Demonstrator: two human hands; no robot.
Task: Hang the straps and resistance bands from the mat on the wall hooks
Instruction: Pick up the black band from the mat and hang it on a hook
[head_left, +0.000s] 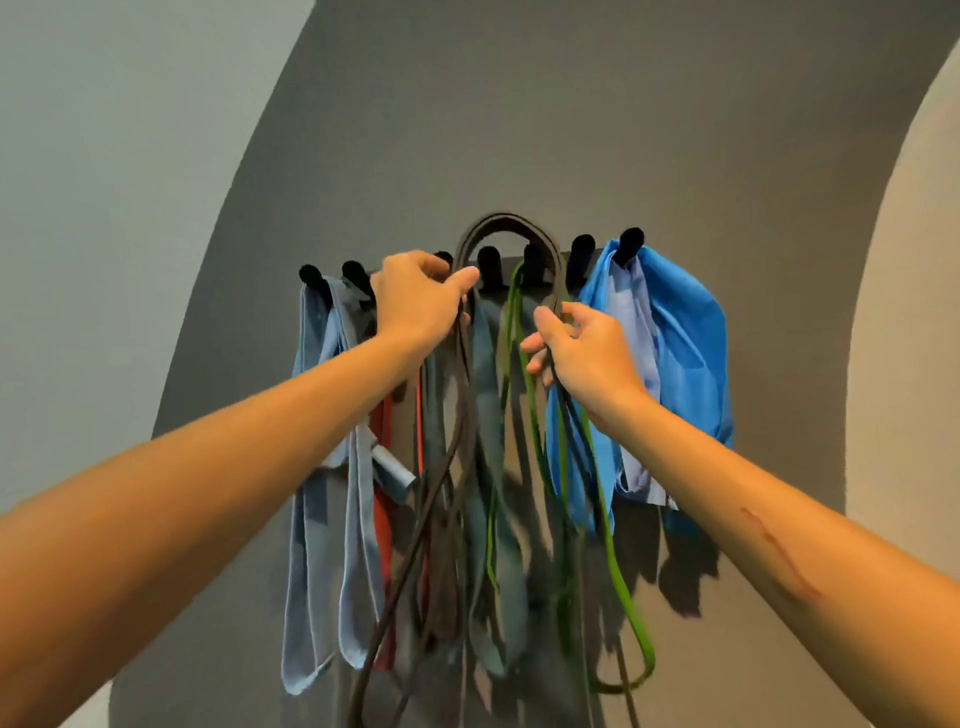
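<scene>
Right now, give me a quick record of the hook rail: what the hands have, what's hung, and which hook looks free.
left hand: grips the dark band on its left side
right hand: grips the same band on its right side
dark band: its loop arches above the middle hooks, not yet seated
green band: hangs from a middle hook
blue cloth: hangs on the far-right hook
pale straps: hang on the left hooks
free hook: second from right looks bare

Both forearms bare and sleeveless; a long reddish scratch (779, 551) marks the right one.
</scene>
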